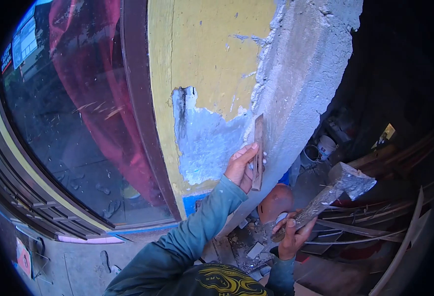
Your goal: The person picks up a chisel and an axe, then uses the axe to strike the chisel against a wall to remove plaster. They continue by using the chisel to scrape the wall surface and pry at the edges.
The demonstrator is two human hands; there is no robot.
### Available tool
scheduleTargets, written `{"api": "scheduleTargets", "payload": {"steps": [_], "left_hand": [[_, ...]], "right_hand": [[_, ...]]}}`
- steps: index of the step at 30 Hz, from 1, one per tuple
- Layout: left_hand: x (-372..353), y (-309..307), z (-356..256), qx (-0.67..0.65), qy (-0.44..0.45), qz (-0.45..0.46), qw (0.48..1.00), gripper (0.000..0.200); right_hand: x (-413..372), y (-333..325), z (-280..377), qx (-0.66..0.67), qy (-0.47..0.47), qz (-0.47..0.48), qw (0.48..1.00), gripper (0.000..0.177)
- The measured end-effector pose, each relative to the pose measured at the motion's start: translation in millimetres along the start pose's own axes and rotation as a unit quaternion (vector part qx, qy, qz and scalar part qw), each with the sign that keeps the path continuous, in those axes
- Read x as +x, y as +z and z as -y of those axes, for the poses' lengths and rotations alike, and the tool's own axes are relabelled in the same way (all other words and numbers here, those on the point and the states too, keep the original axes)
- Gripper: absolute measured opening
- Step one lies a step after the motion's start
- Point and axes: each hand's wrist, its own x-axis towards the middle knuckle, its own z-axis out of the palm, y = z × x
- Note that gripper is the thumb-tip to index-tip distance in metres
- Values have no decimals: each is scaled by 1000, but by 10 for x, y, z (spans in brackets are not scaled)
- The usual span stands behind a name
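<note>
The left hand (240,166) gripped a chisel (259,143) upright against the chipped corner of a pillar (301,74), beside a yellow wall (212,49). The right hand (291,236), fist closed, held a hammer (347,180) nearby.

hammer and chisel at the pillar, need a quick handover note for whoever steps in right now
Left hand: closed on the flat brown chisel, held upright along the corner of the grey concrete pillar.
Right hand: grips the wooden-handled hammer with grey block head, raised off to the right, apart from the chisel.
Done: a bare grey patch is stripped out of the yellow painted coat. The corner edge is bare too, and broken bits lie on the floor below.
Left: the yellow coat above and left of the patch is intact.
</note>
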Motion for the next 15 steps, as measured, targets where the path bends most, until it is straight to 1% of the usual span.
{"api": "scheduleTargets", "payload": {"steps": [1,3,6,7,8,9,10,11,13,14,15], "left_hand": [[33,40,-5,-1,-1,3,1000,22],[90,118,-29,18,-27,-66,997,22],[199,40,-10,3,-32,-35,999,23],[219,61,-23,2,-30,-36,999,23],[244,97,-32,-20,-35,-40,998,23],[264,119,-28,-43,-39,-45,997,23],[283,118,-5,-46,-37,-47,997,23],[309,110,22,-43,-31,-36,998,22],[356,90,67,-40,-23,-27,999,21],[379,83,86,-57,-21,-19,998,21],[399,78,112,-75,-20,-10,997,20]], "right_hand": [[-27,31,33,6,12,7,1000,69],[-76,22,-1,10,31,21,999,72],[-131,-5,-77,-20,39,32,999,72],[-132,43,-72,-22,17,23,999,63],[-129,27,-106,-23,17,25,999,63],[-121,2,-175,4,0,38,999,56],[-113,-11,-214,31,-17,52,998,51],[-110,-3,-218,31,-16,55,998,51],[-126,37,-229,-53,-55,61,995,44],[-140,65,-218,-52,-54,62,995,44],[-156,94,-187,-73,-54,88,992,41]]}}
